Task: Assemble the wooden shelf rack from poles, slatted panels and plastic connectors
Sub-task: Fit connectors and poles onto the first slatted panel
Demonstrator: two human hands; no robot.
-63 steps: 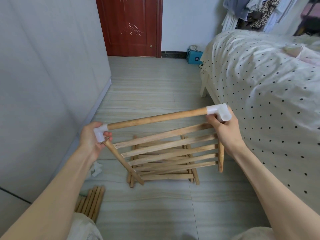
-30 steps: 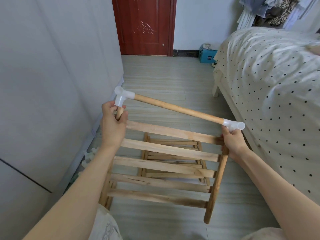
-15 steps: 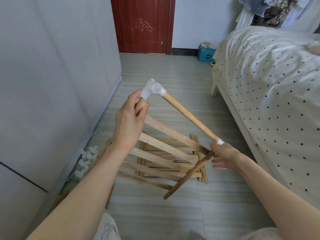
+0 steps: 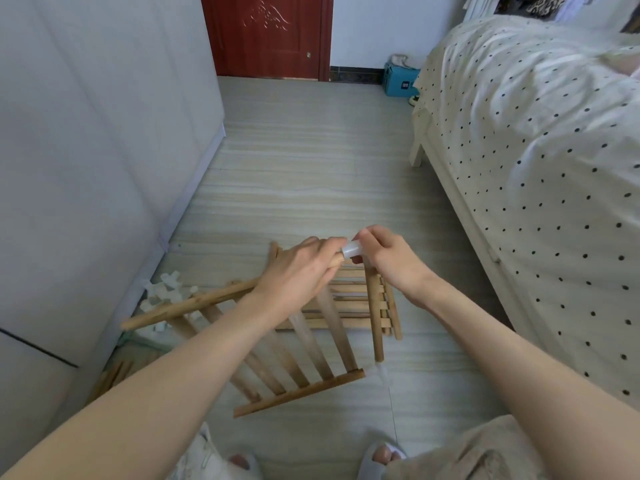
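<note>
1. Far left, along the wall: a heap of spare white plastic connectors (image 4: pixel 162 292) lies on the floor (image 4: pixel 311 174), with loose poles (image 4: pixel 107 377) nearer us. None is in hand, so we judge further joints remain to be made.

2. Left of centre: the slatted panel (image 4: pixel 294 344), which half a second ago stood raised and tilted, has been swung down and turned. Its slats now run away from us and its near rail hangs just above the floor.

3. Centre: the left hand (image 4: pixel 298 275) has shifted from the top of the side pole to the upper corner joint, fingers curled round the pole end beside the white corner connector (image 4: pixel 351 251).

4. Just right of it: the right hand (image 4: pixel 391 261), earlier low at the far corner with fingers spread, has come up to meet the left and now pinches that same connector. We read this as seating or adjusting the joint.

5. Below the right hand: the round pole (image 4: pixel 374 317) hangs nearly upright; its lower connector is blurred.

6. Behind: a second slatted panel (image 4: pixel 360 308) lies flat on the floor, unattached.

7. Far right: the bed (image 4: pixel 540 140), well apart from the work.
</note>
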